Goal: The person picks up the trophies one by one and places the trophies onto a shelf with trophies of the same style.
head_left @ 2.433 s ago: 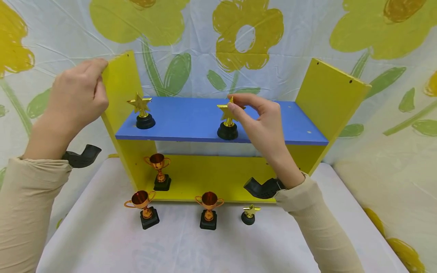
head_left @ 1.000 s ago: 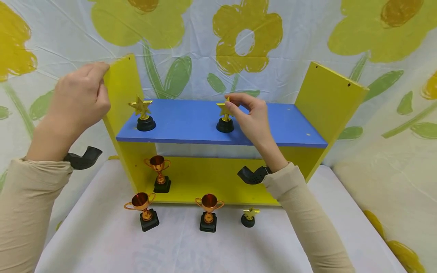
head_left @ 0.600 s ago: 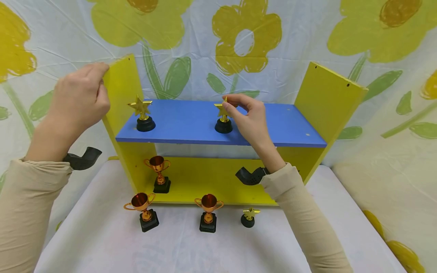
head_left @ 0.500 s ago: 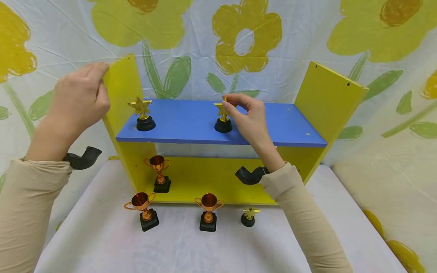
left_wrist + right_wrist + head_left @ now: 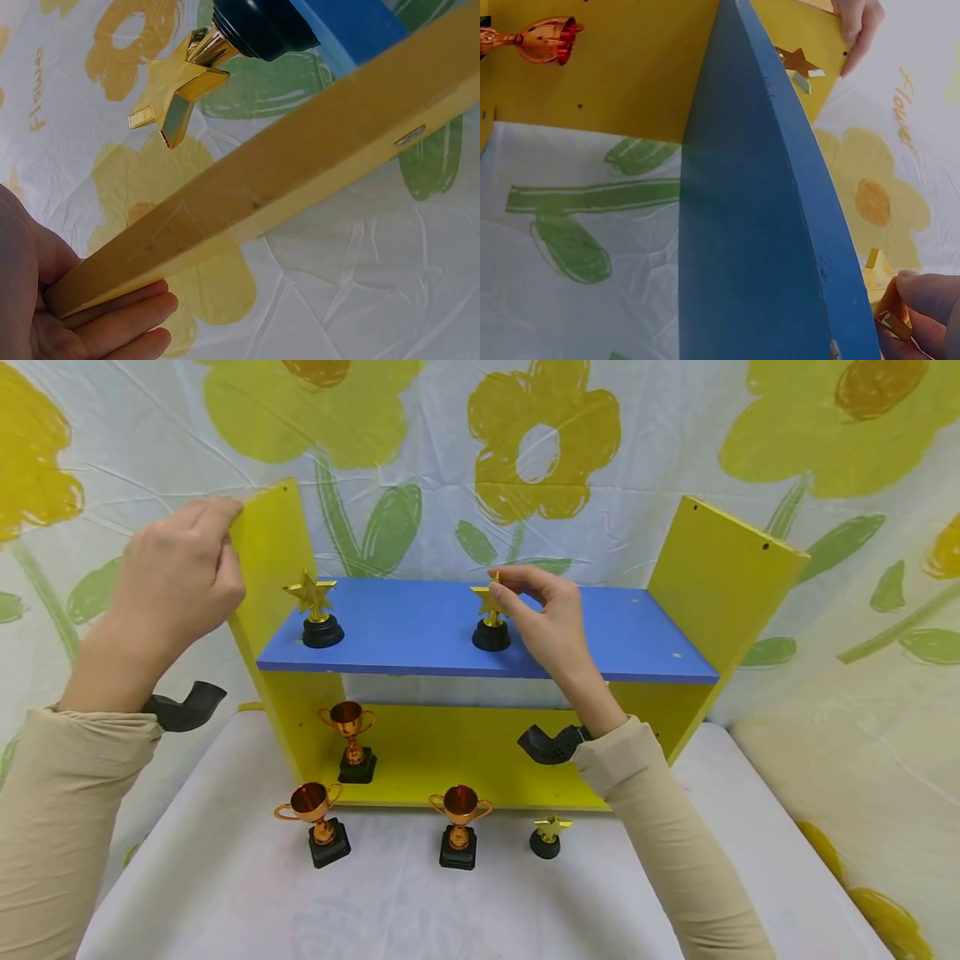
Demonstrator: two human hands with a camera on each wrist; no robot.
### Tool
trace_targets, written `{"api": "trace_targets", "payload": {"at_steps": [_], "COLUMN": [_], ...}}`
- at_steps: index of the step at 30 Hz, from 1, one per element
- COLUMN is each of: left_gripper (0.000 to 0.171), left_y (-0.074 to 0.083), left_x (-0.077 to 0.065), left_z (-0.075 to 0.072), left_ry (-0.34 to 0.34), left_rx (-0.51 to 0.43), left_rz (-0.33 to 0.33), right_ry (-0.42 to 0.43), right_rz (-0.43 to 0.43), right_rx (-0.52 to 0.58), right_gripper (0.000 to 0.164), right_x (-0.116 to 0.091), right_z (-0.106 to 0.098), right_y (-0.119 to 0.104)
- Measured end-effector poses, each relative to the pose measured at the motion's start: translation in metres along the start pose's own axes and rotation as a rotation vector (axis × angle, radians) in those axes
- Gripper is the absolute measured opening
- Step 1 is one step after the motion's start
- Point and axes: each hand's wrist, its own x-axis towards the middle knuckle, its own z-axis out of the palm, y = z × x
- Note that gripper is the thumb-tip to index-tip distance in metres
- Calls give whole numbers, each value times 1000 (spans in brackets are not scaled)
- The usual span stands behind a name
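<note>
My left hand (image 5: 176, 572) grips the top of the yellow left side panel (image 5: 272, 556) of a small shelf unit. In the left wrist view, that panel's end (image 5: 225, 202) lies between thumb and fingers. With thumb and forefinger, my right hand (image 5: 551, 622) pinches the gold star of a star trophy (image 5: 491, 636). Its black round base appears to rest near the middle of the blue shelf (image 5: 405, 622), upright. Another star trophy (image 5: 322, 631) stands at the left end of this shelf. Fingers partly cover the pinched star.
A copper cup trophy (image 5: 356, 766) stands at the left on the yellow bottom board (image 5: 450, 752). On the white table (image 5: 390, 910) in front are two more cup trophies (image 5: 328, 843) and a smaller star trophy (image 5: 545, 845). A yellow right side panel (image 5: 723, 581) rises opposite.
My right hand has shifted the pinched star trophy slightly left and back from the shelf's front edge. Over the last half second it has stayed nearly still. My left hand keeps its place.
</note>
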Motion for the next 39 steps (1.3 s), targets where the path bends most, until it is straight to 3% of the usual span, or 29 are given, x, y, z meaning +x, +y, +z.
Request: {"api": "trace_targets", "payload": {"at_steps": [13, 17, 28, 39], "left_gripper": [45, 45, 44, 43], "left_y": [0, 0, -1, -3], "left_x": [1, 0, -2, -2], "left_z": [2, 3, 2, 4], "left_ry": [-6, 1, 31, 44], "left_rx": [0, -1, -18, -26], "left_rz": [-12, -10, -8, 14], "right_ry": [12, 25, 102, 148], "right_rz": [27, 1, -129, -105], "right_rx": [21, 33, 54, 68], "right_gripper": [32, 35, 39, 37], "right_x": [-2, -5, -31, -57], "right_z": [-4, -7, -16, -25], "right_y": [-3, -6, -18, -23]}}
